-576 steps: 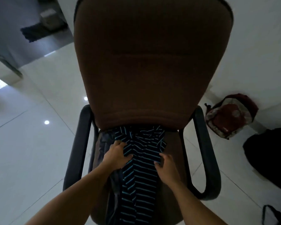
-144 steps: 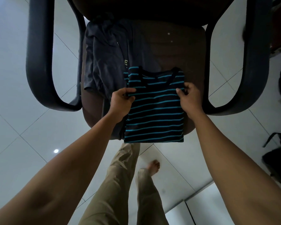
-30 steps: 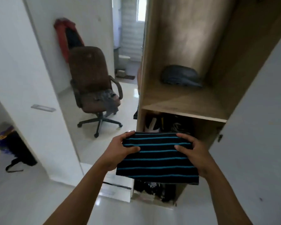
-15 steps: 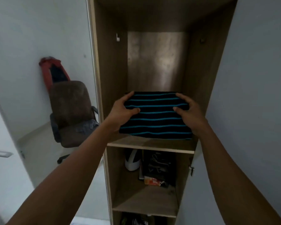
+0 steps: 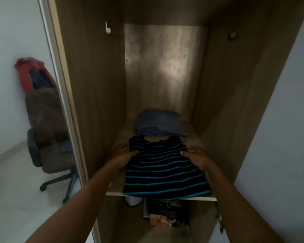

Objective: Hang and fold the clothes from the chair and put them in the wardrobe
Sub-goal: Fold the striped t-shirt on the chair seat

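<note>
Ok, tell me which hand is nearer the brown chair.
Left. The left hand grips the striped shirt by its left edge on the shelf, the side toward the chair. The right hand grips the opposite edge, farther from the chair.

Odds and ends, left and low.
A red and dark bag (image 5: 31, 76) leans on the white wall (image 5: 7, 41) at left; lower, a white object (image 5: 132, 201) sits beside dark clutter (image 5: 165, 210) and an orange-and-white packet (image 5: 159, 221).
</note>
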A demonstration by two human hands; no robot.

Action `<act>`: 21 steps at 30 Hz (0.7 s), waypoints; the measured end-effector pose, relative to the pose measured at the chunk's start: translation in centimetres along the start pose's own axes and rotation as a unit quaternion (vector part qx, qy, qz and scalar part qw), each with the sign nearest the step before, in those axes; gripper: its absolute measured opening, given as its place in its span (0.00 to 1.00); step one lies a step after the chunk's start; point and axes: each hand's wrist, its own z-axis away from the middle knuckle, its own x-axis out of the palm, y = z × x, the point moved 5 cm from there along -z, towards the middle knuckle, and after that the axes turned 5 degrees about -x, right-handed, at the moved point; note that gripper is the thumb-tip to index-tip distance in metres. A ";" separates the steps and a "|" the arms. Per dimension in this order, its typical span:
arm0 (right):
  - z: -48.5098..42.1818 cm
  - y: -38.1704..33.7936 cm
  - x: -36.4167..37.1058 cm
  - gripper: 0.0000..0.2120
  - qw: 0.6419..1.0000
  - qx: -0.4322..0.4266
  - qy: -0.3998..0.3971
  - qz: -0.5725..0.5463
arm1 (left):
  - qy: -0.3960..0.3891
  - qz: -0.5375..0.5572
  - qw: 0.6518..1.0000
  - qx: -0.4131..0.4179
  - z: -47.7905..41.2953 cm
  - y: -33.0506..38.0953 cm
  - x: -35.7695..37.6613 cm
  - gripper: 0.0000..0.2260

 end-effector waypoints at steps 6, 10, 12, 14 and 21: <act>-6.1 -0.9 1.1 0.19 0.998 -0.009 0.035 0.059 | -0.007 -0.074 0.997 0.029 -5.2 2.2 2.3 0.21; -8.2 -0.2 0.6 0.08 0.995 -0.024 0.101 -0.006 | 0.023 -0.064 0.993 0.099 -6.7 3.7 2.5 0.26; -8.9 0.8 0.0 0.08 0.988 -0.031 0.137 0.057 | 0.031 -0.115 0.986 0.114 -7.3 3.9 2.6 0.26; -9.0 1.1 0.1 0.05 0.985 -0.040 0.127 0.110 | 0.027 -0.173 0.979 0.104 -7.8 4.1 2.6 0.21; -7.6 -0.1 -0.2 0.18 0.986 -0.040 0.080 0.144 | 0.050 -0.324 0.930 0.165 -7.7 4.3 1.9 0.32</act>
